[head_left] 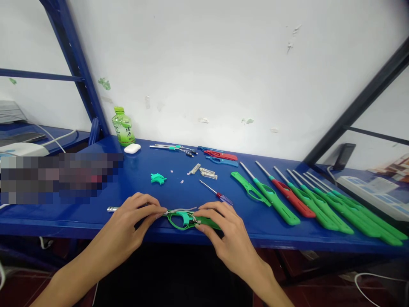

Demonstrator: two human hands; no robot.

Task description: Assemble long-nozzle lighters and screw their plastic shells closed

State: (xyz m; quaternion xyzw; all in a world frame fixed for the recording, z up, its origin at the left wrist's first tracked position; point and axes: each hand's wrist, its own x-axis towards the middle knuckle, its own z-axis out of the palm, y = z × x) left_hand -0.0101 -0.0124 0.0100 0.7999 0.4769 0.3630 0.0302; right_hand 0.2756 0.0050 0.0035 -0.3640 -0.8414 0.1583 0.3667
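Observation:
An open green lighter shell [211, 222] lies at the front edge of the blue table, with a teal trigger [184, 218] and thin wires in it. My left hand [137, 217] pinches the lighter's metal tube near the shell's neck; the tube's silver tip [111, 209] sticks out to the left. My right hand [223, 226] rests over the handle part, thumb and fingers closed on a small part beside the trigger. A screwdriver [216, 192] with a red and clear handle lies just behind my right hand. Teal triggers [158, 178] are on the table behind my left hand.
Several green lighters [319, 209] and a red one [290, 196] line the right. Clear fuel tanks [208, 172], metal tubes with wires [174, 148], and red [223, 155] and blue [222, 161] shells lie behind. A green bottle [123, 128] and white case [132, 148] stand back left.

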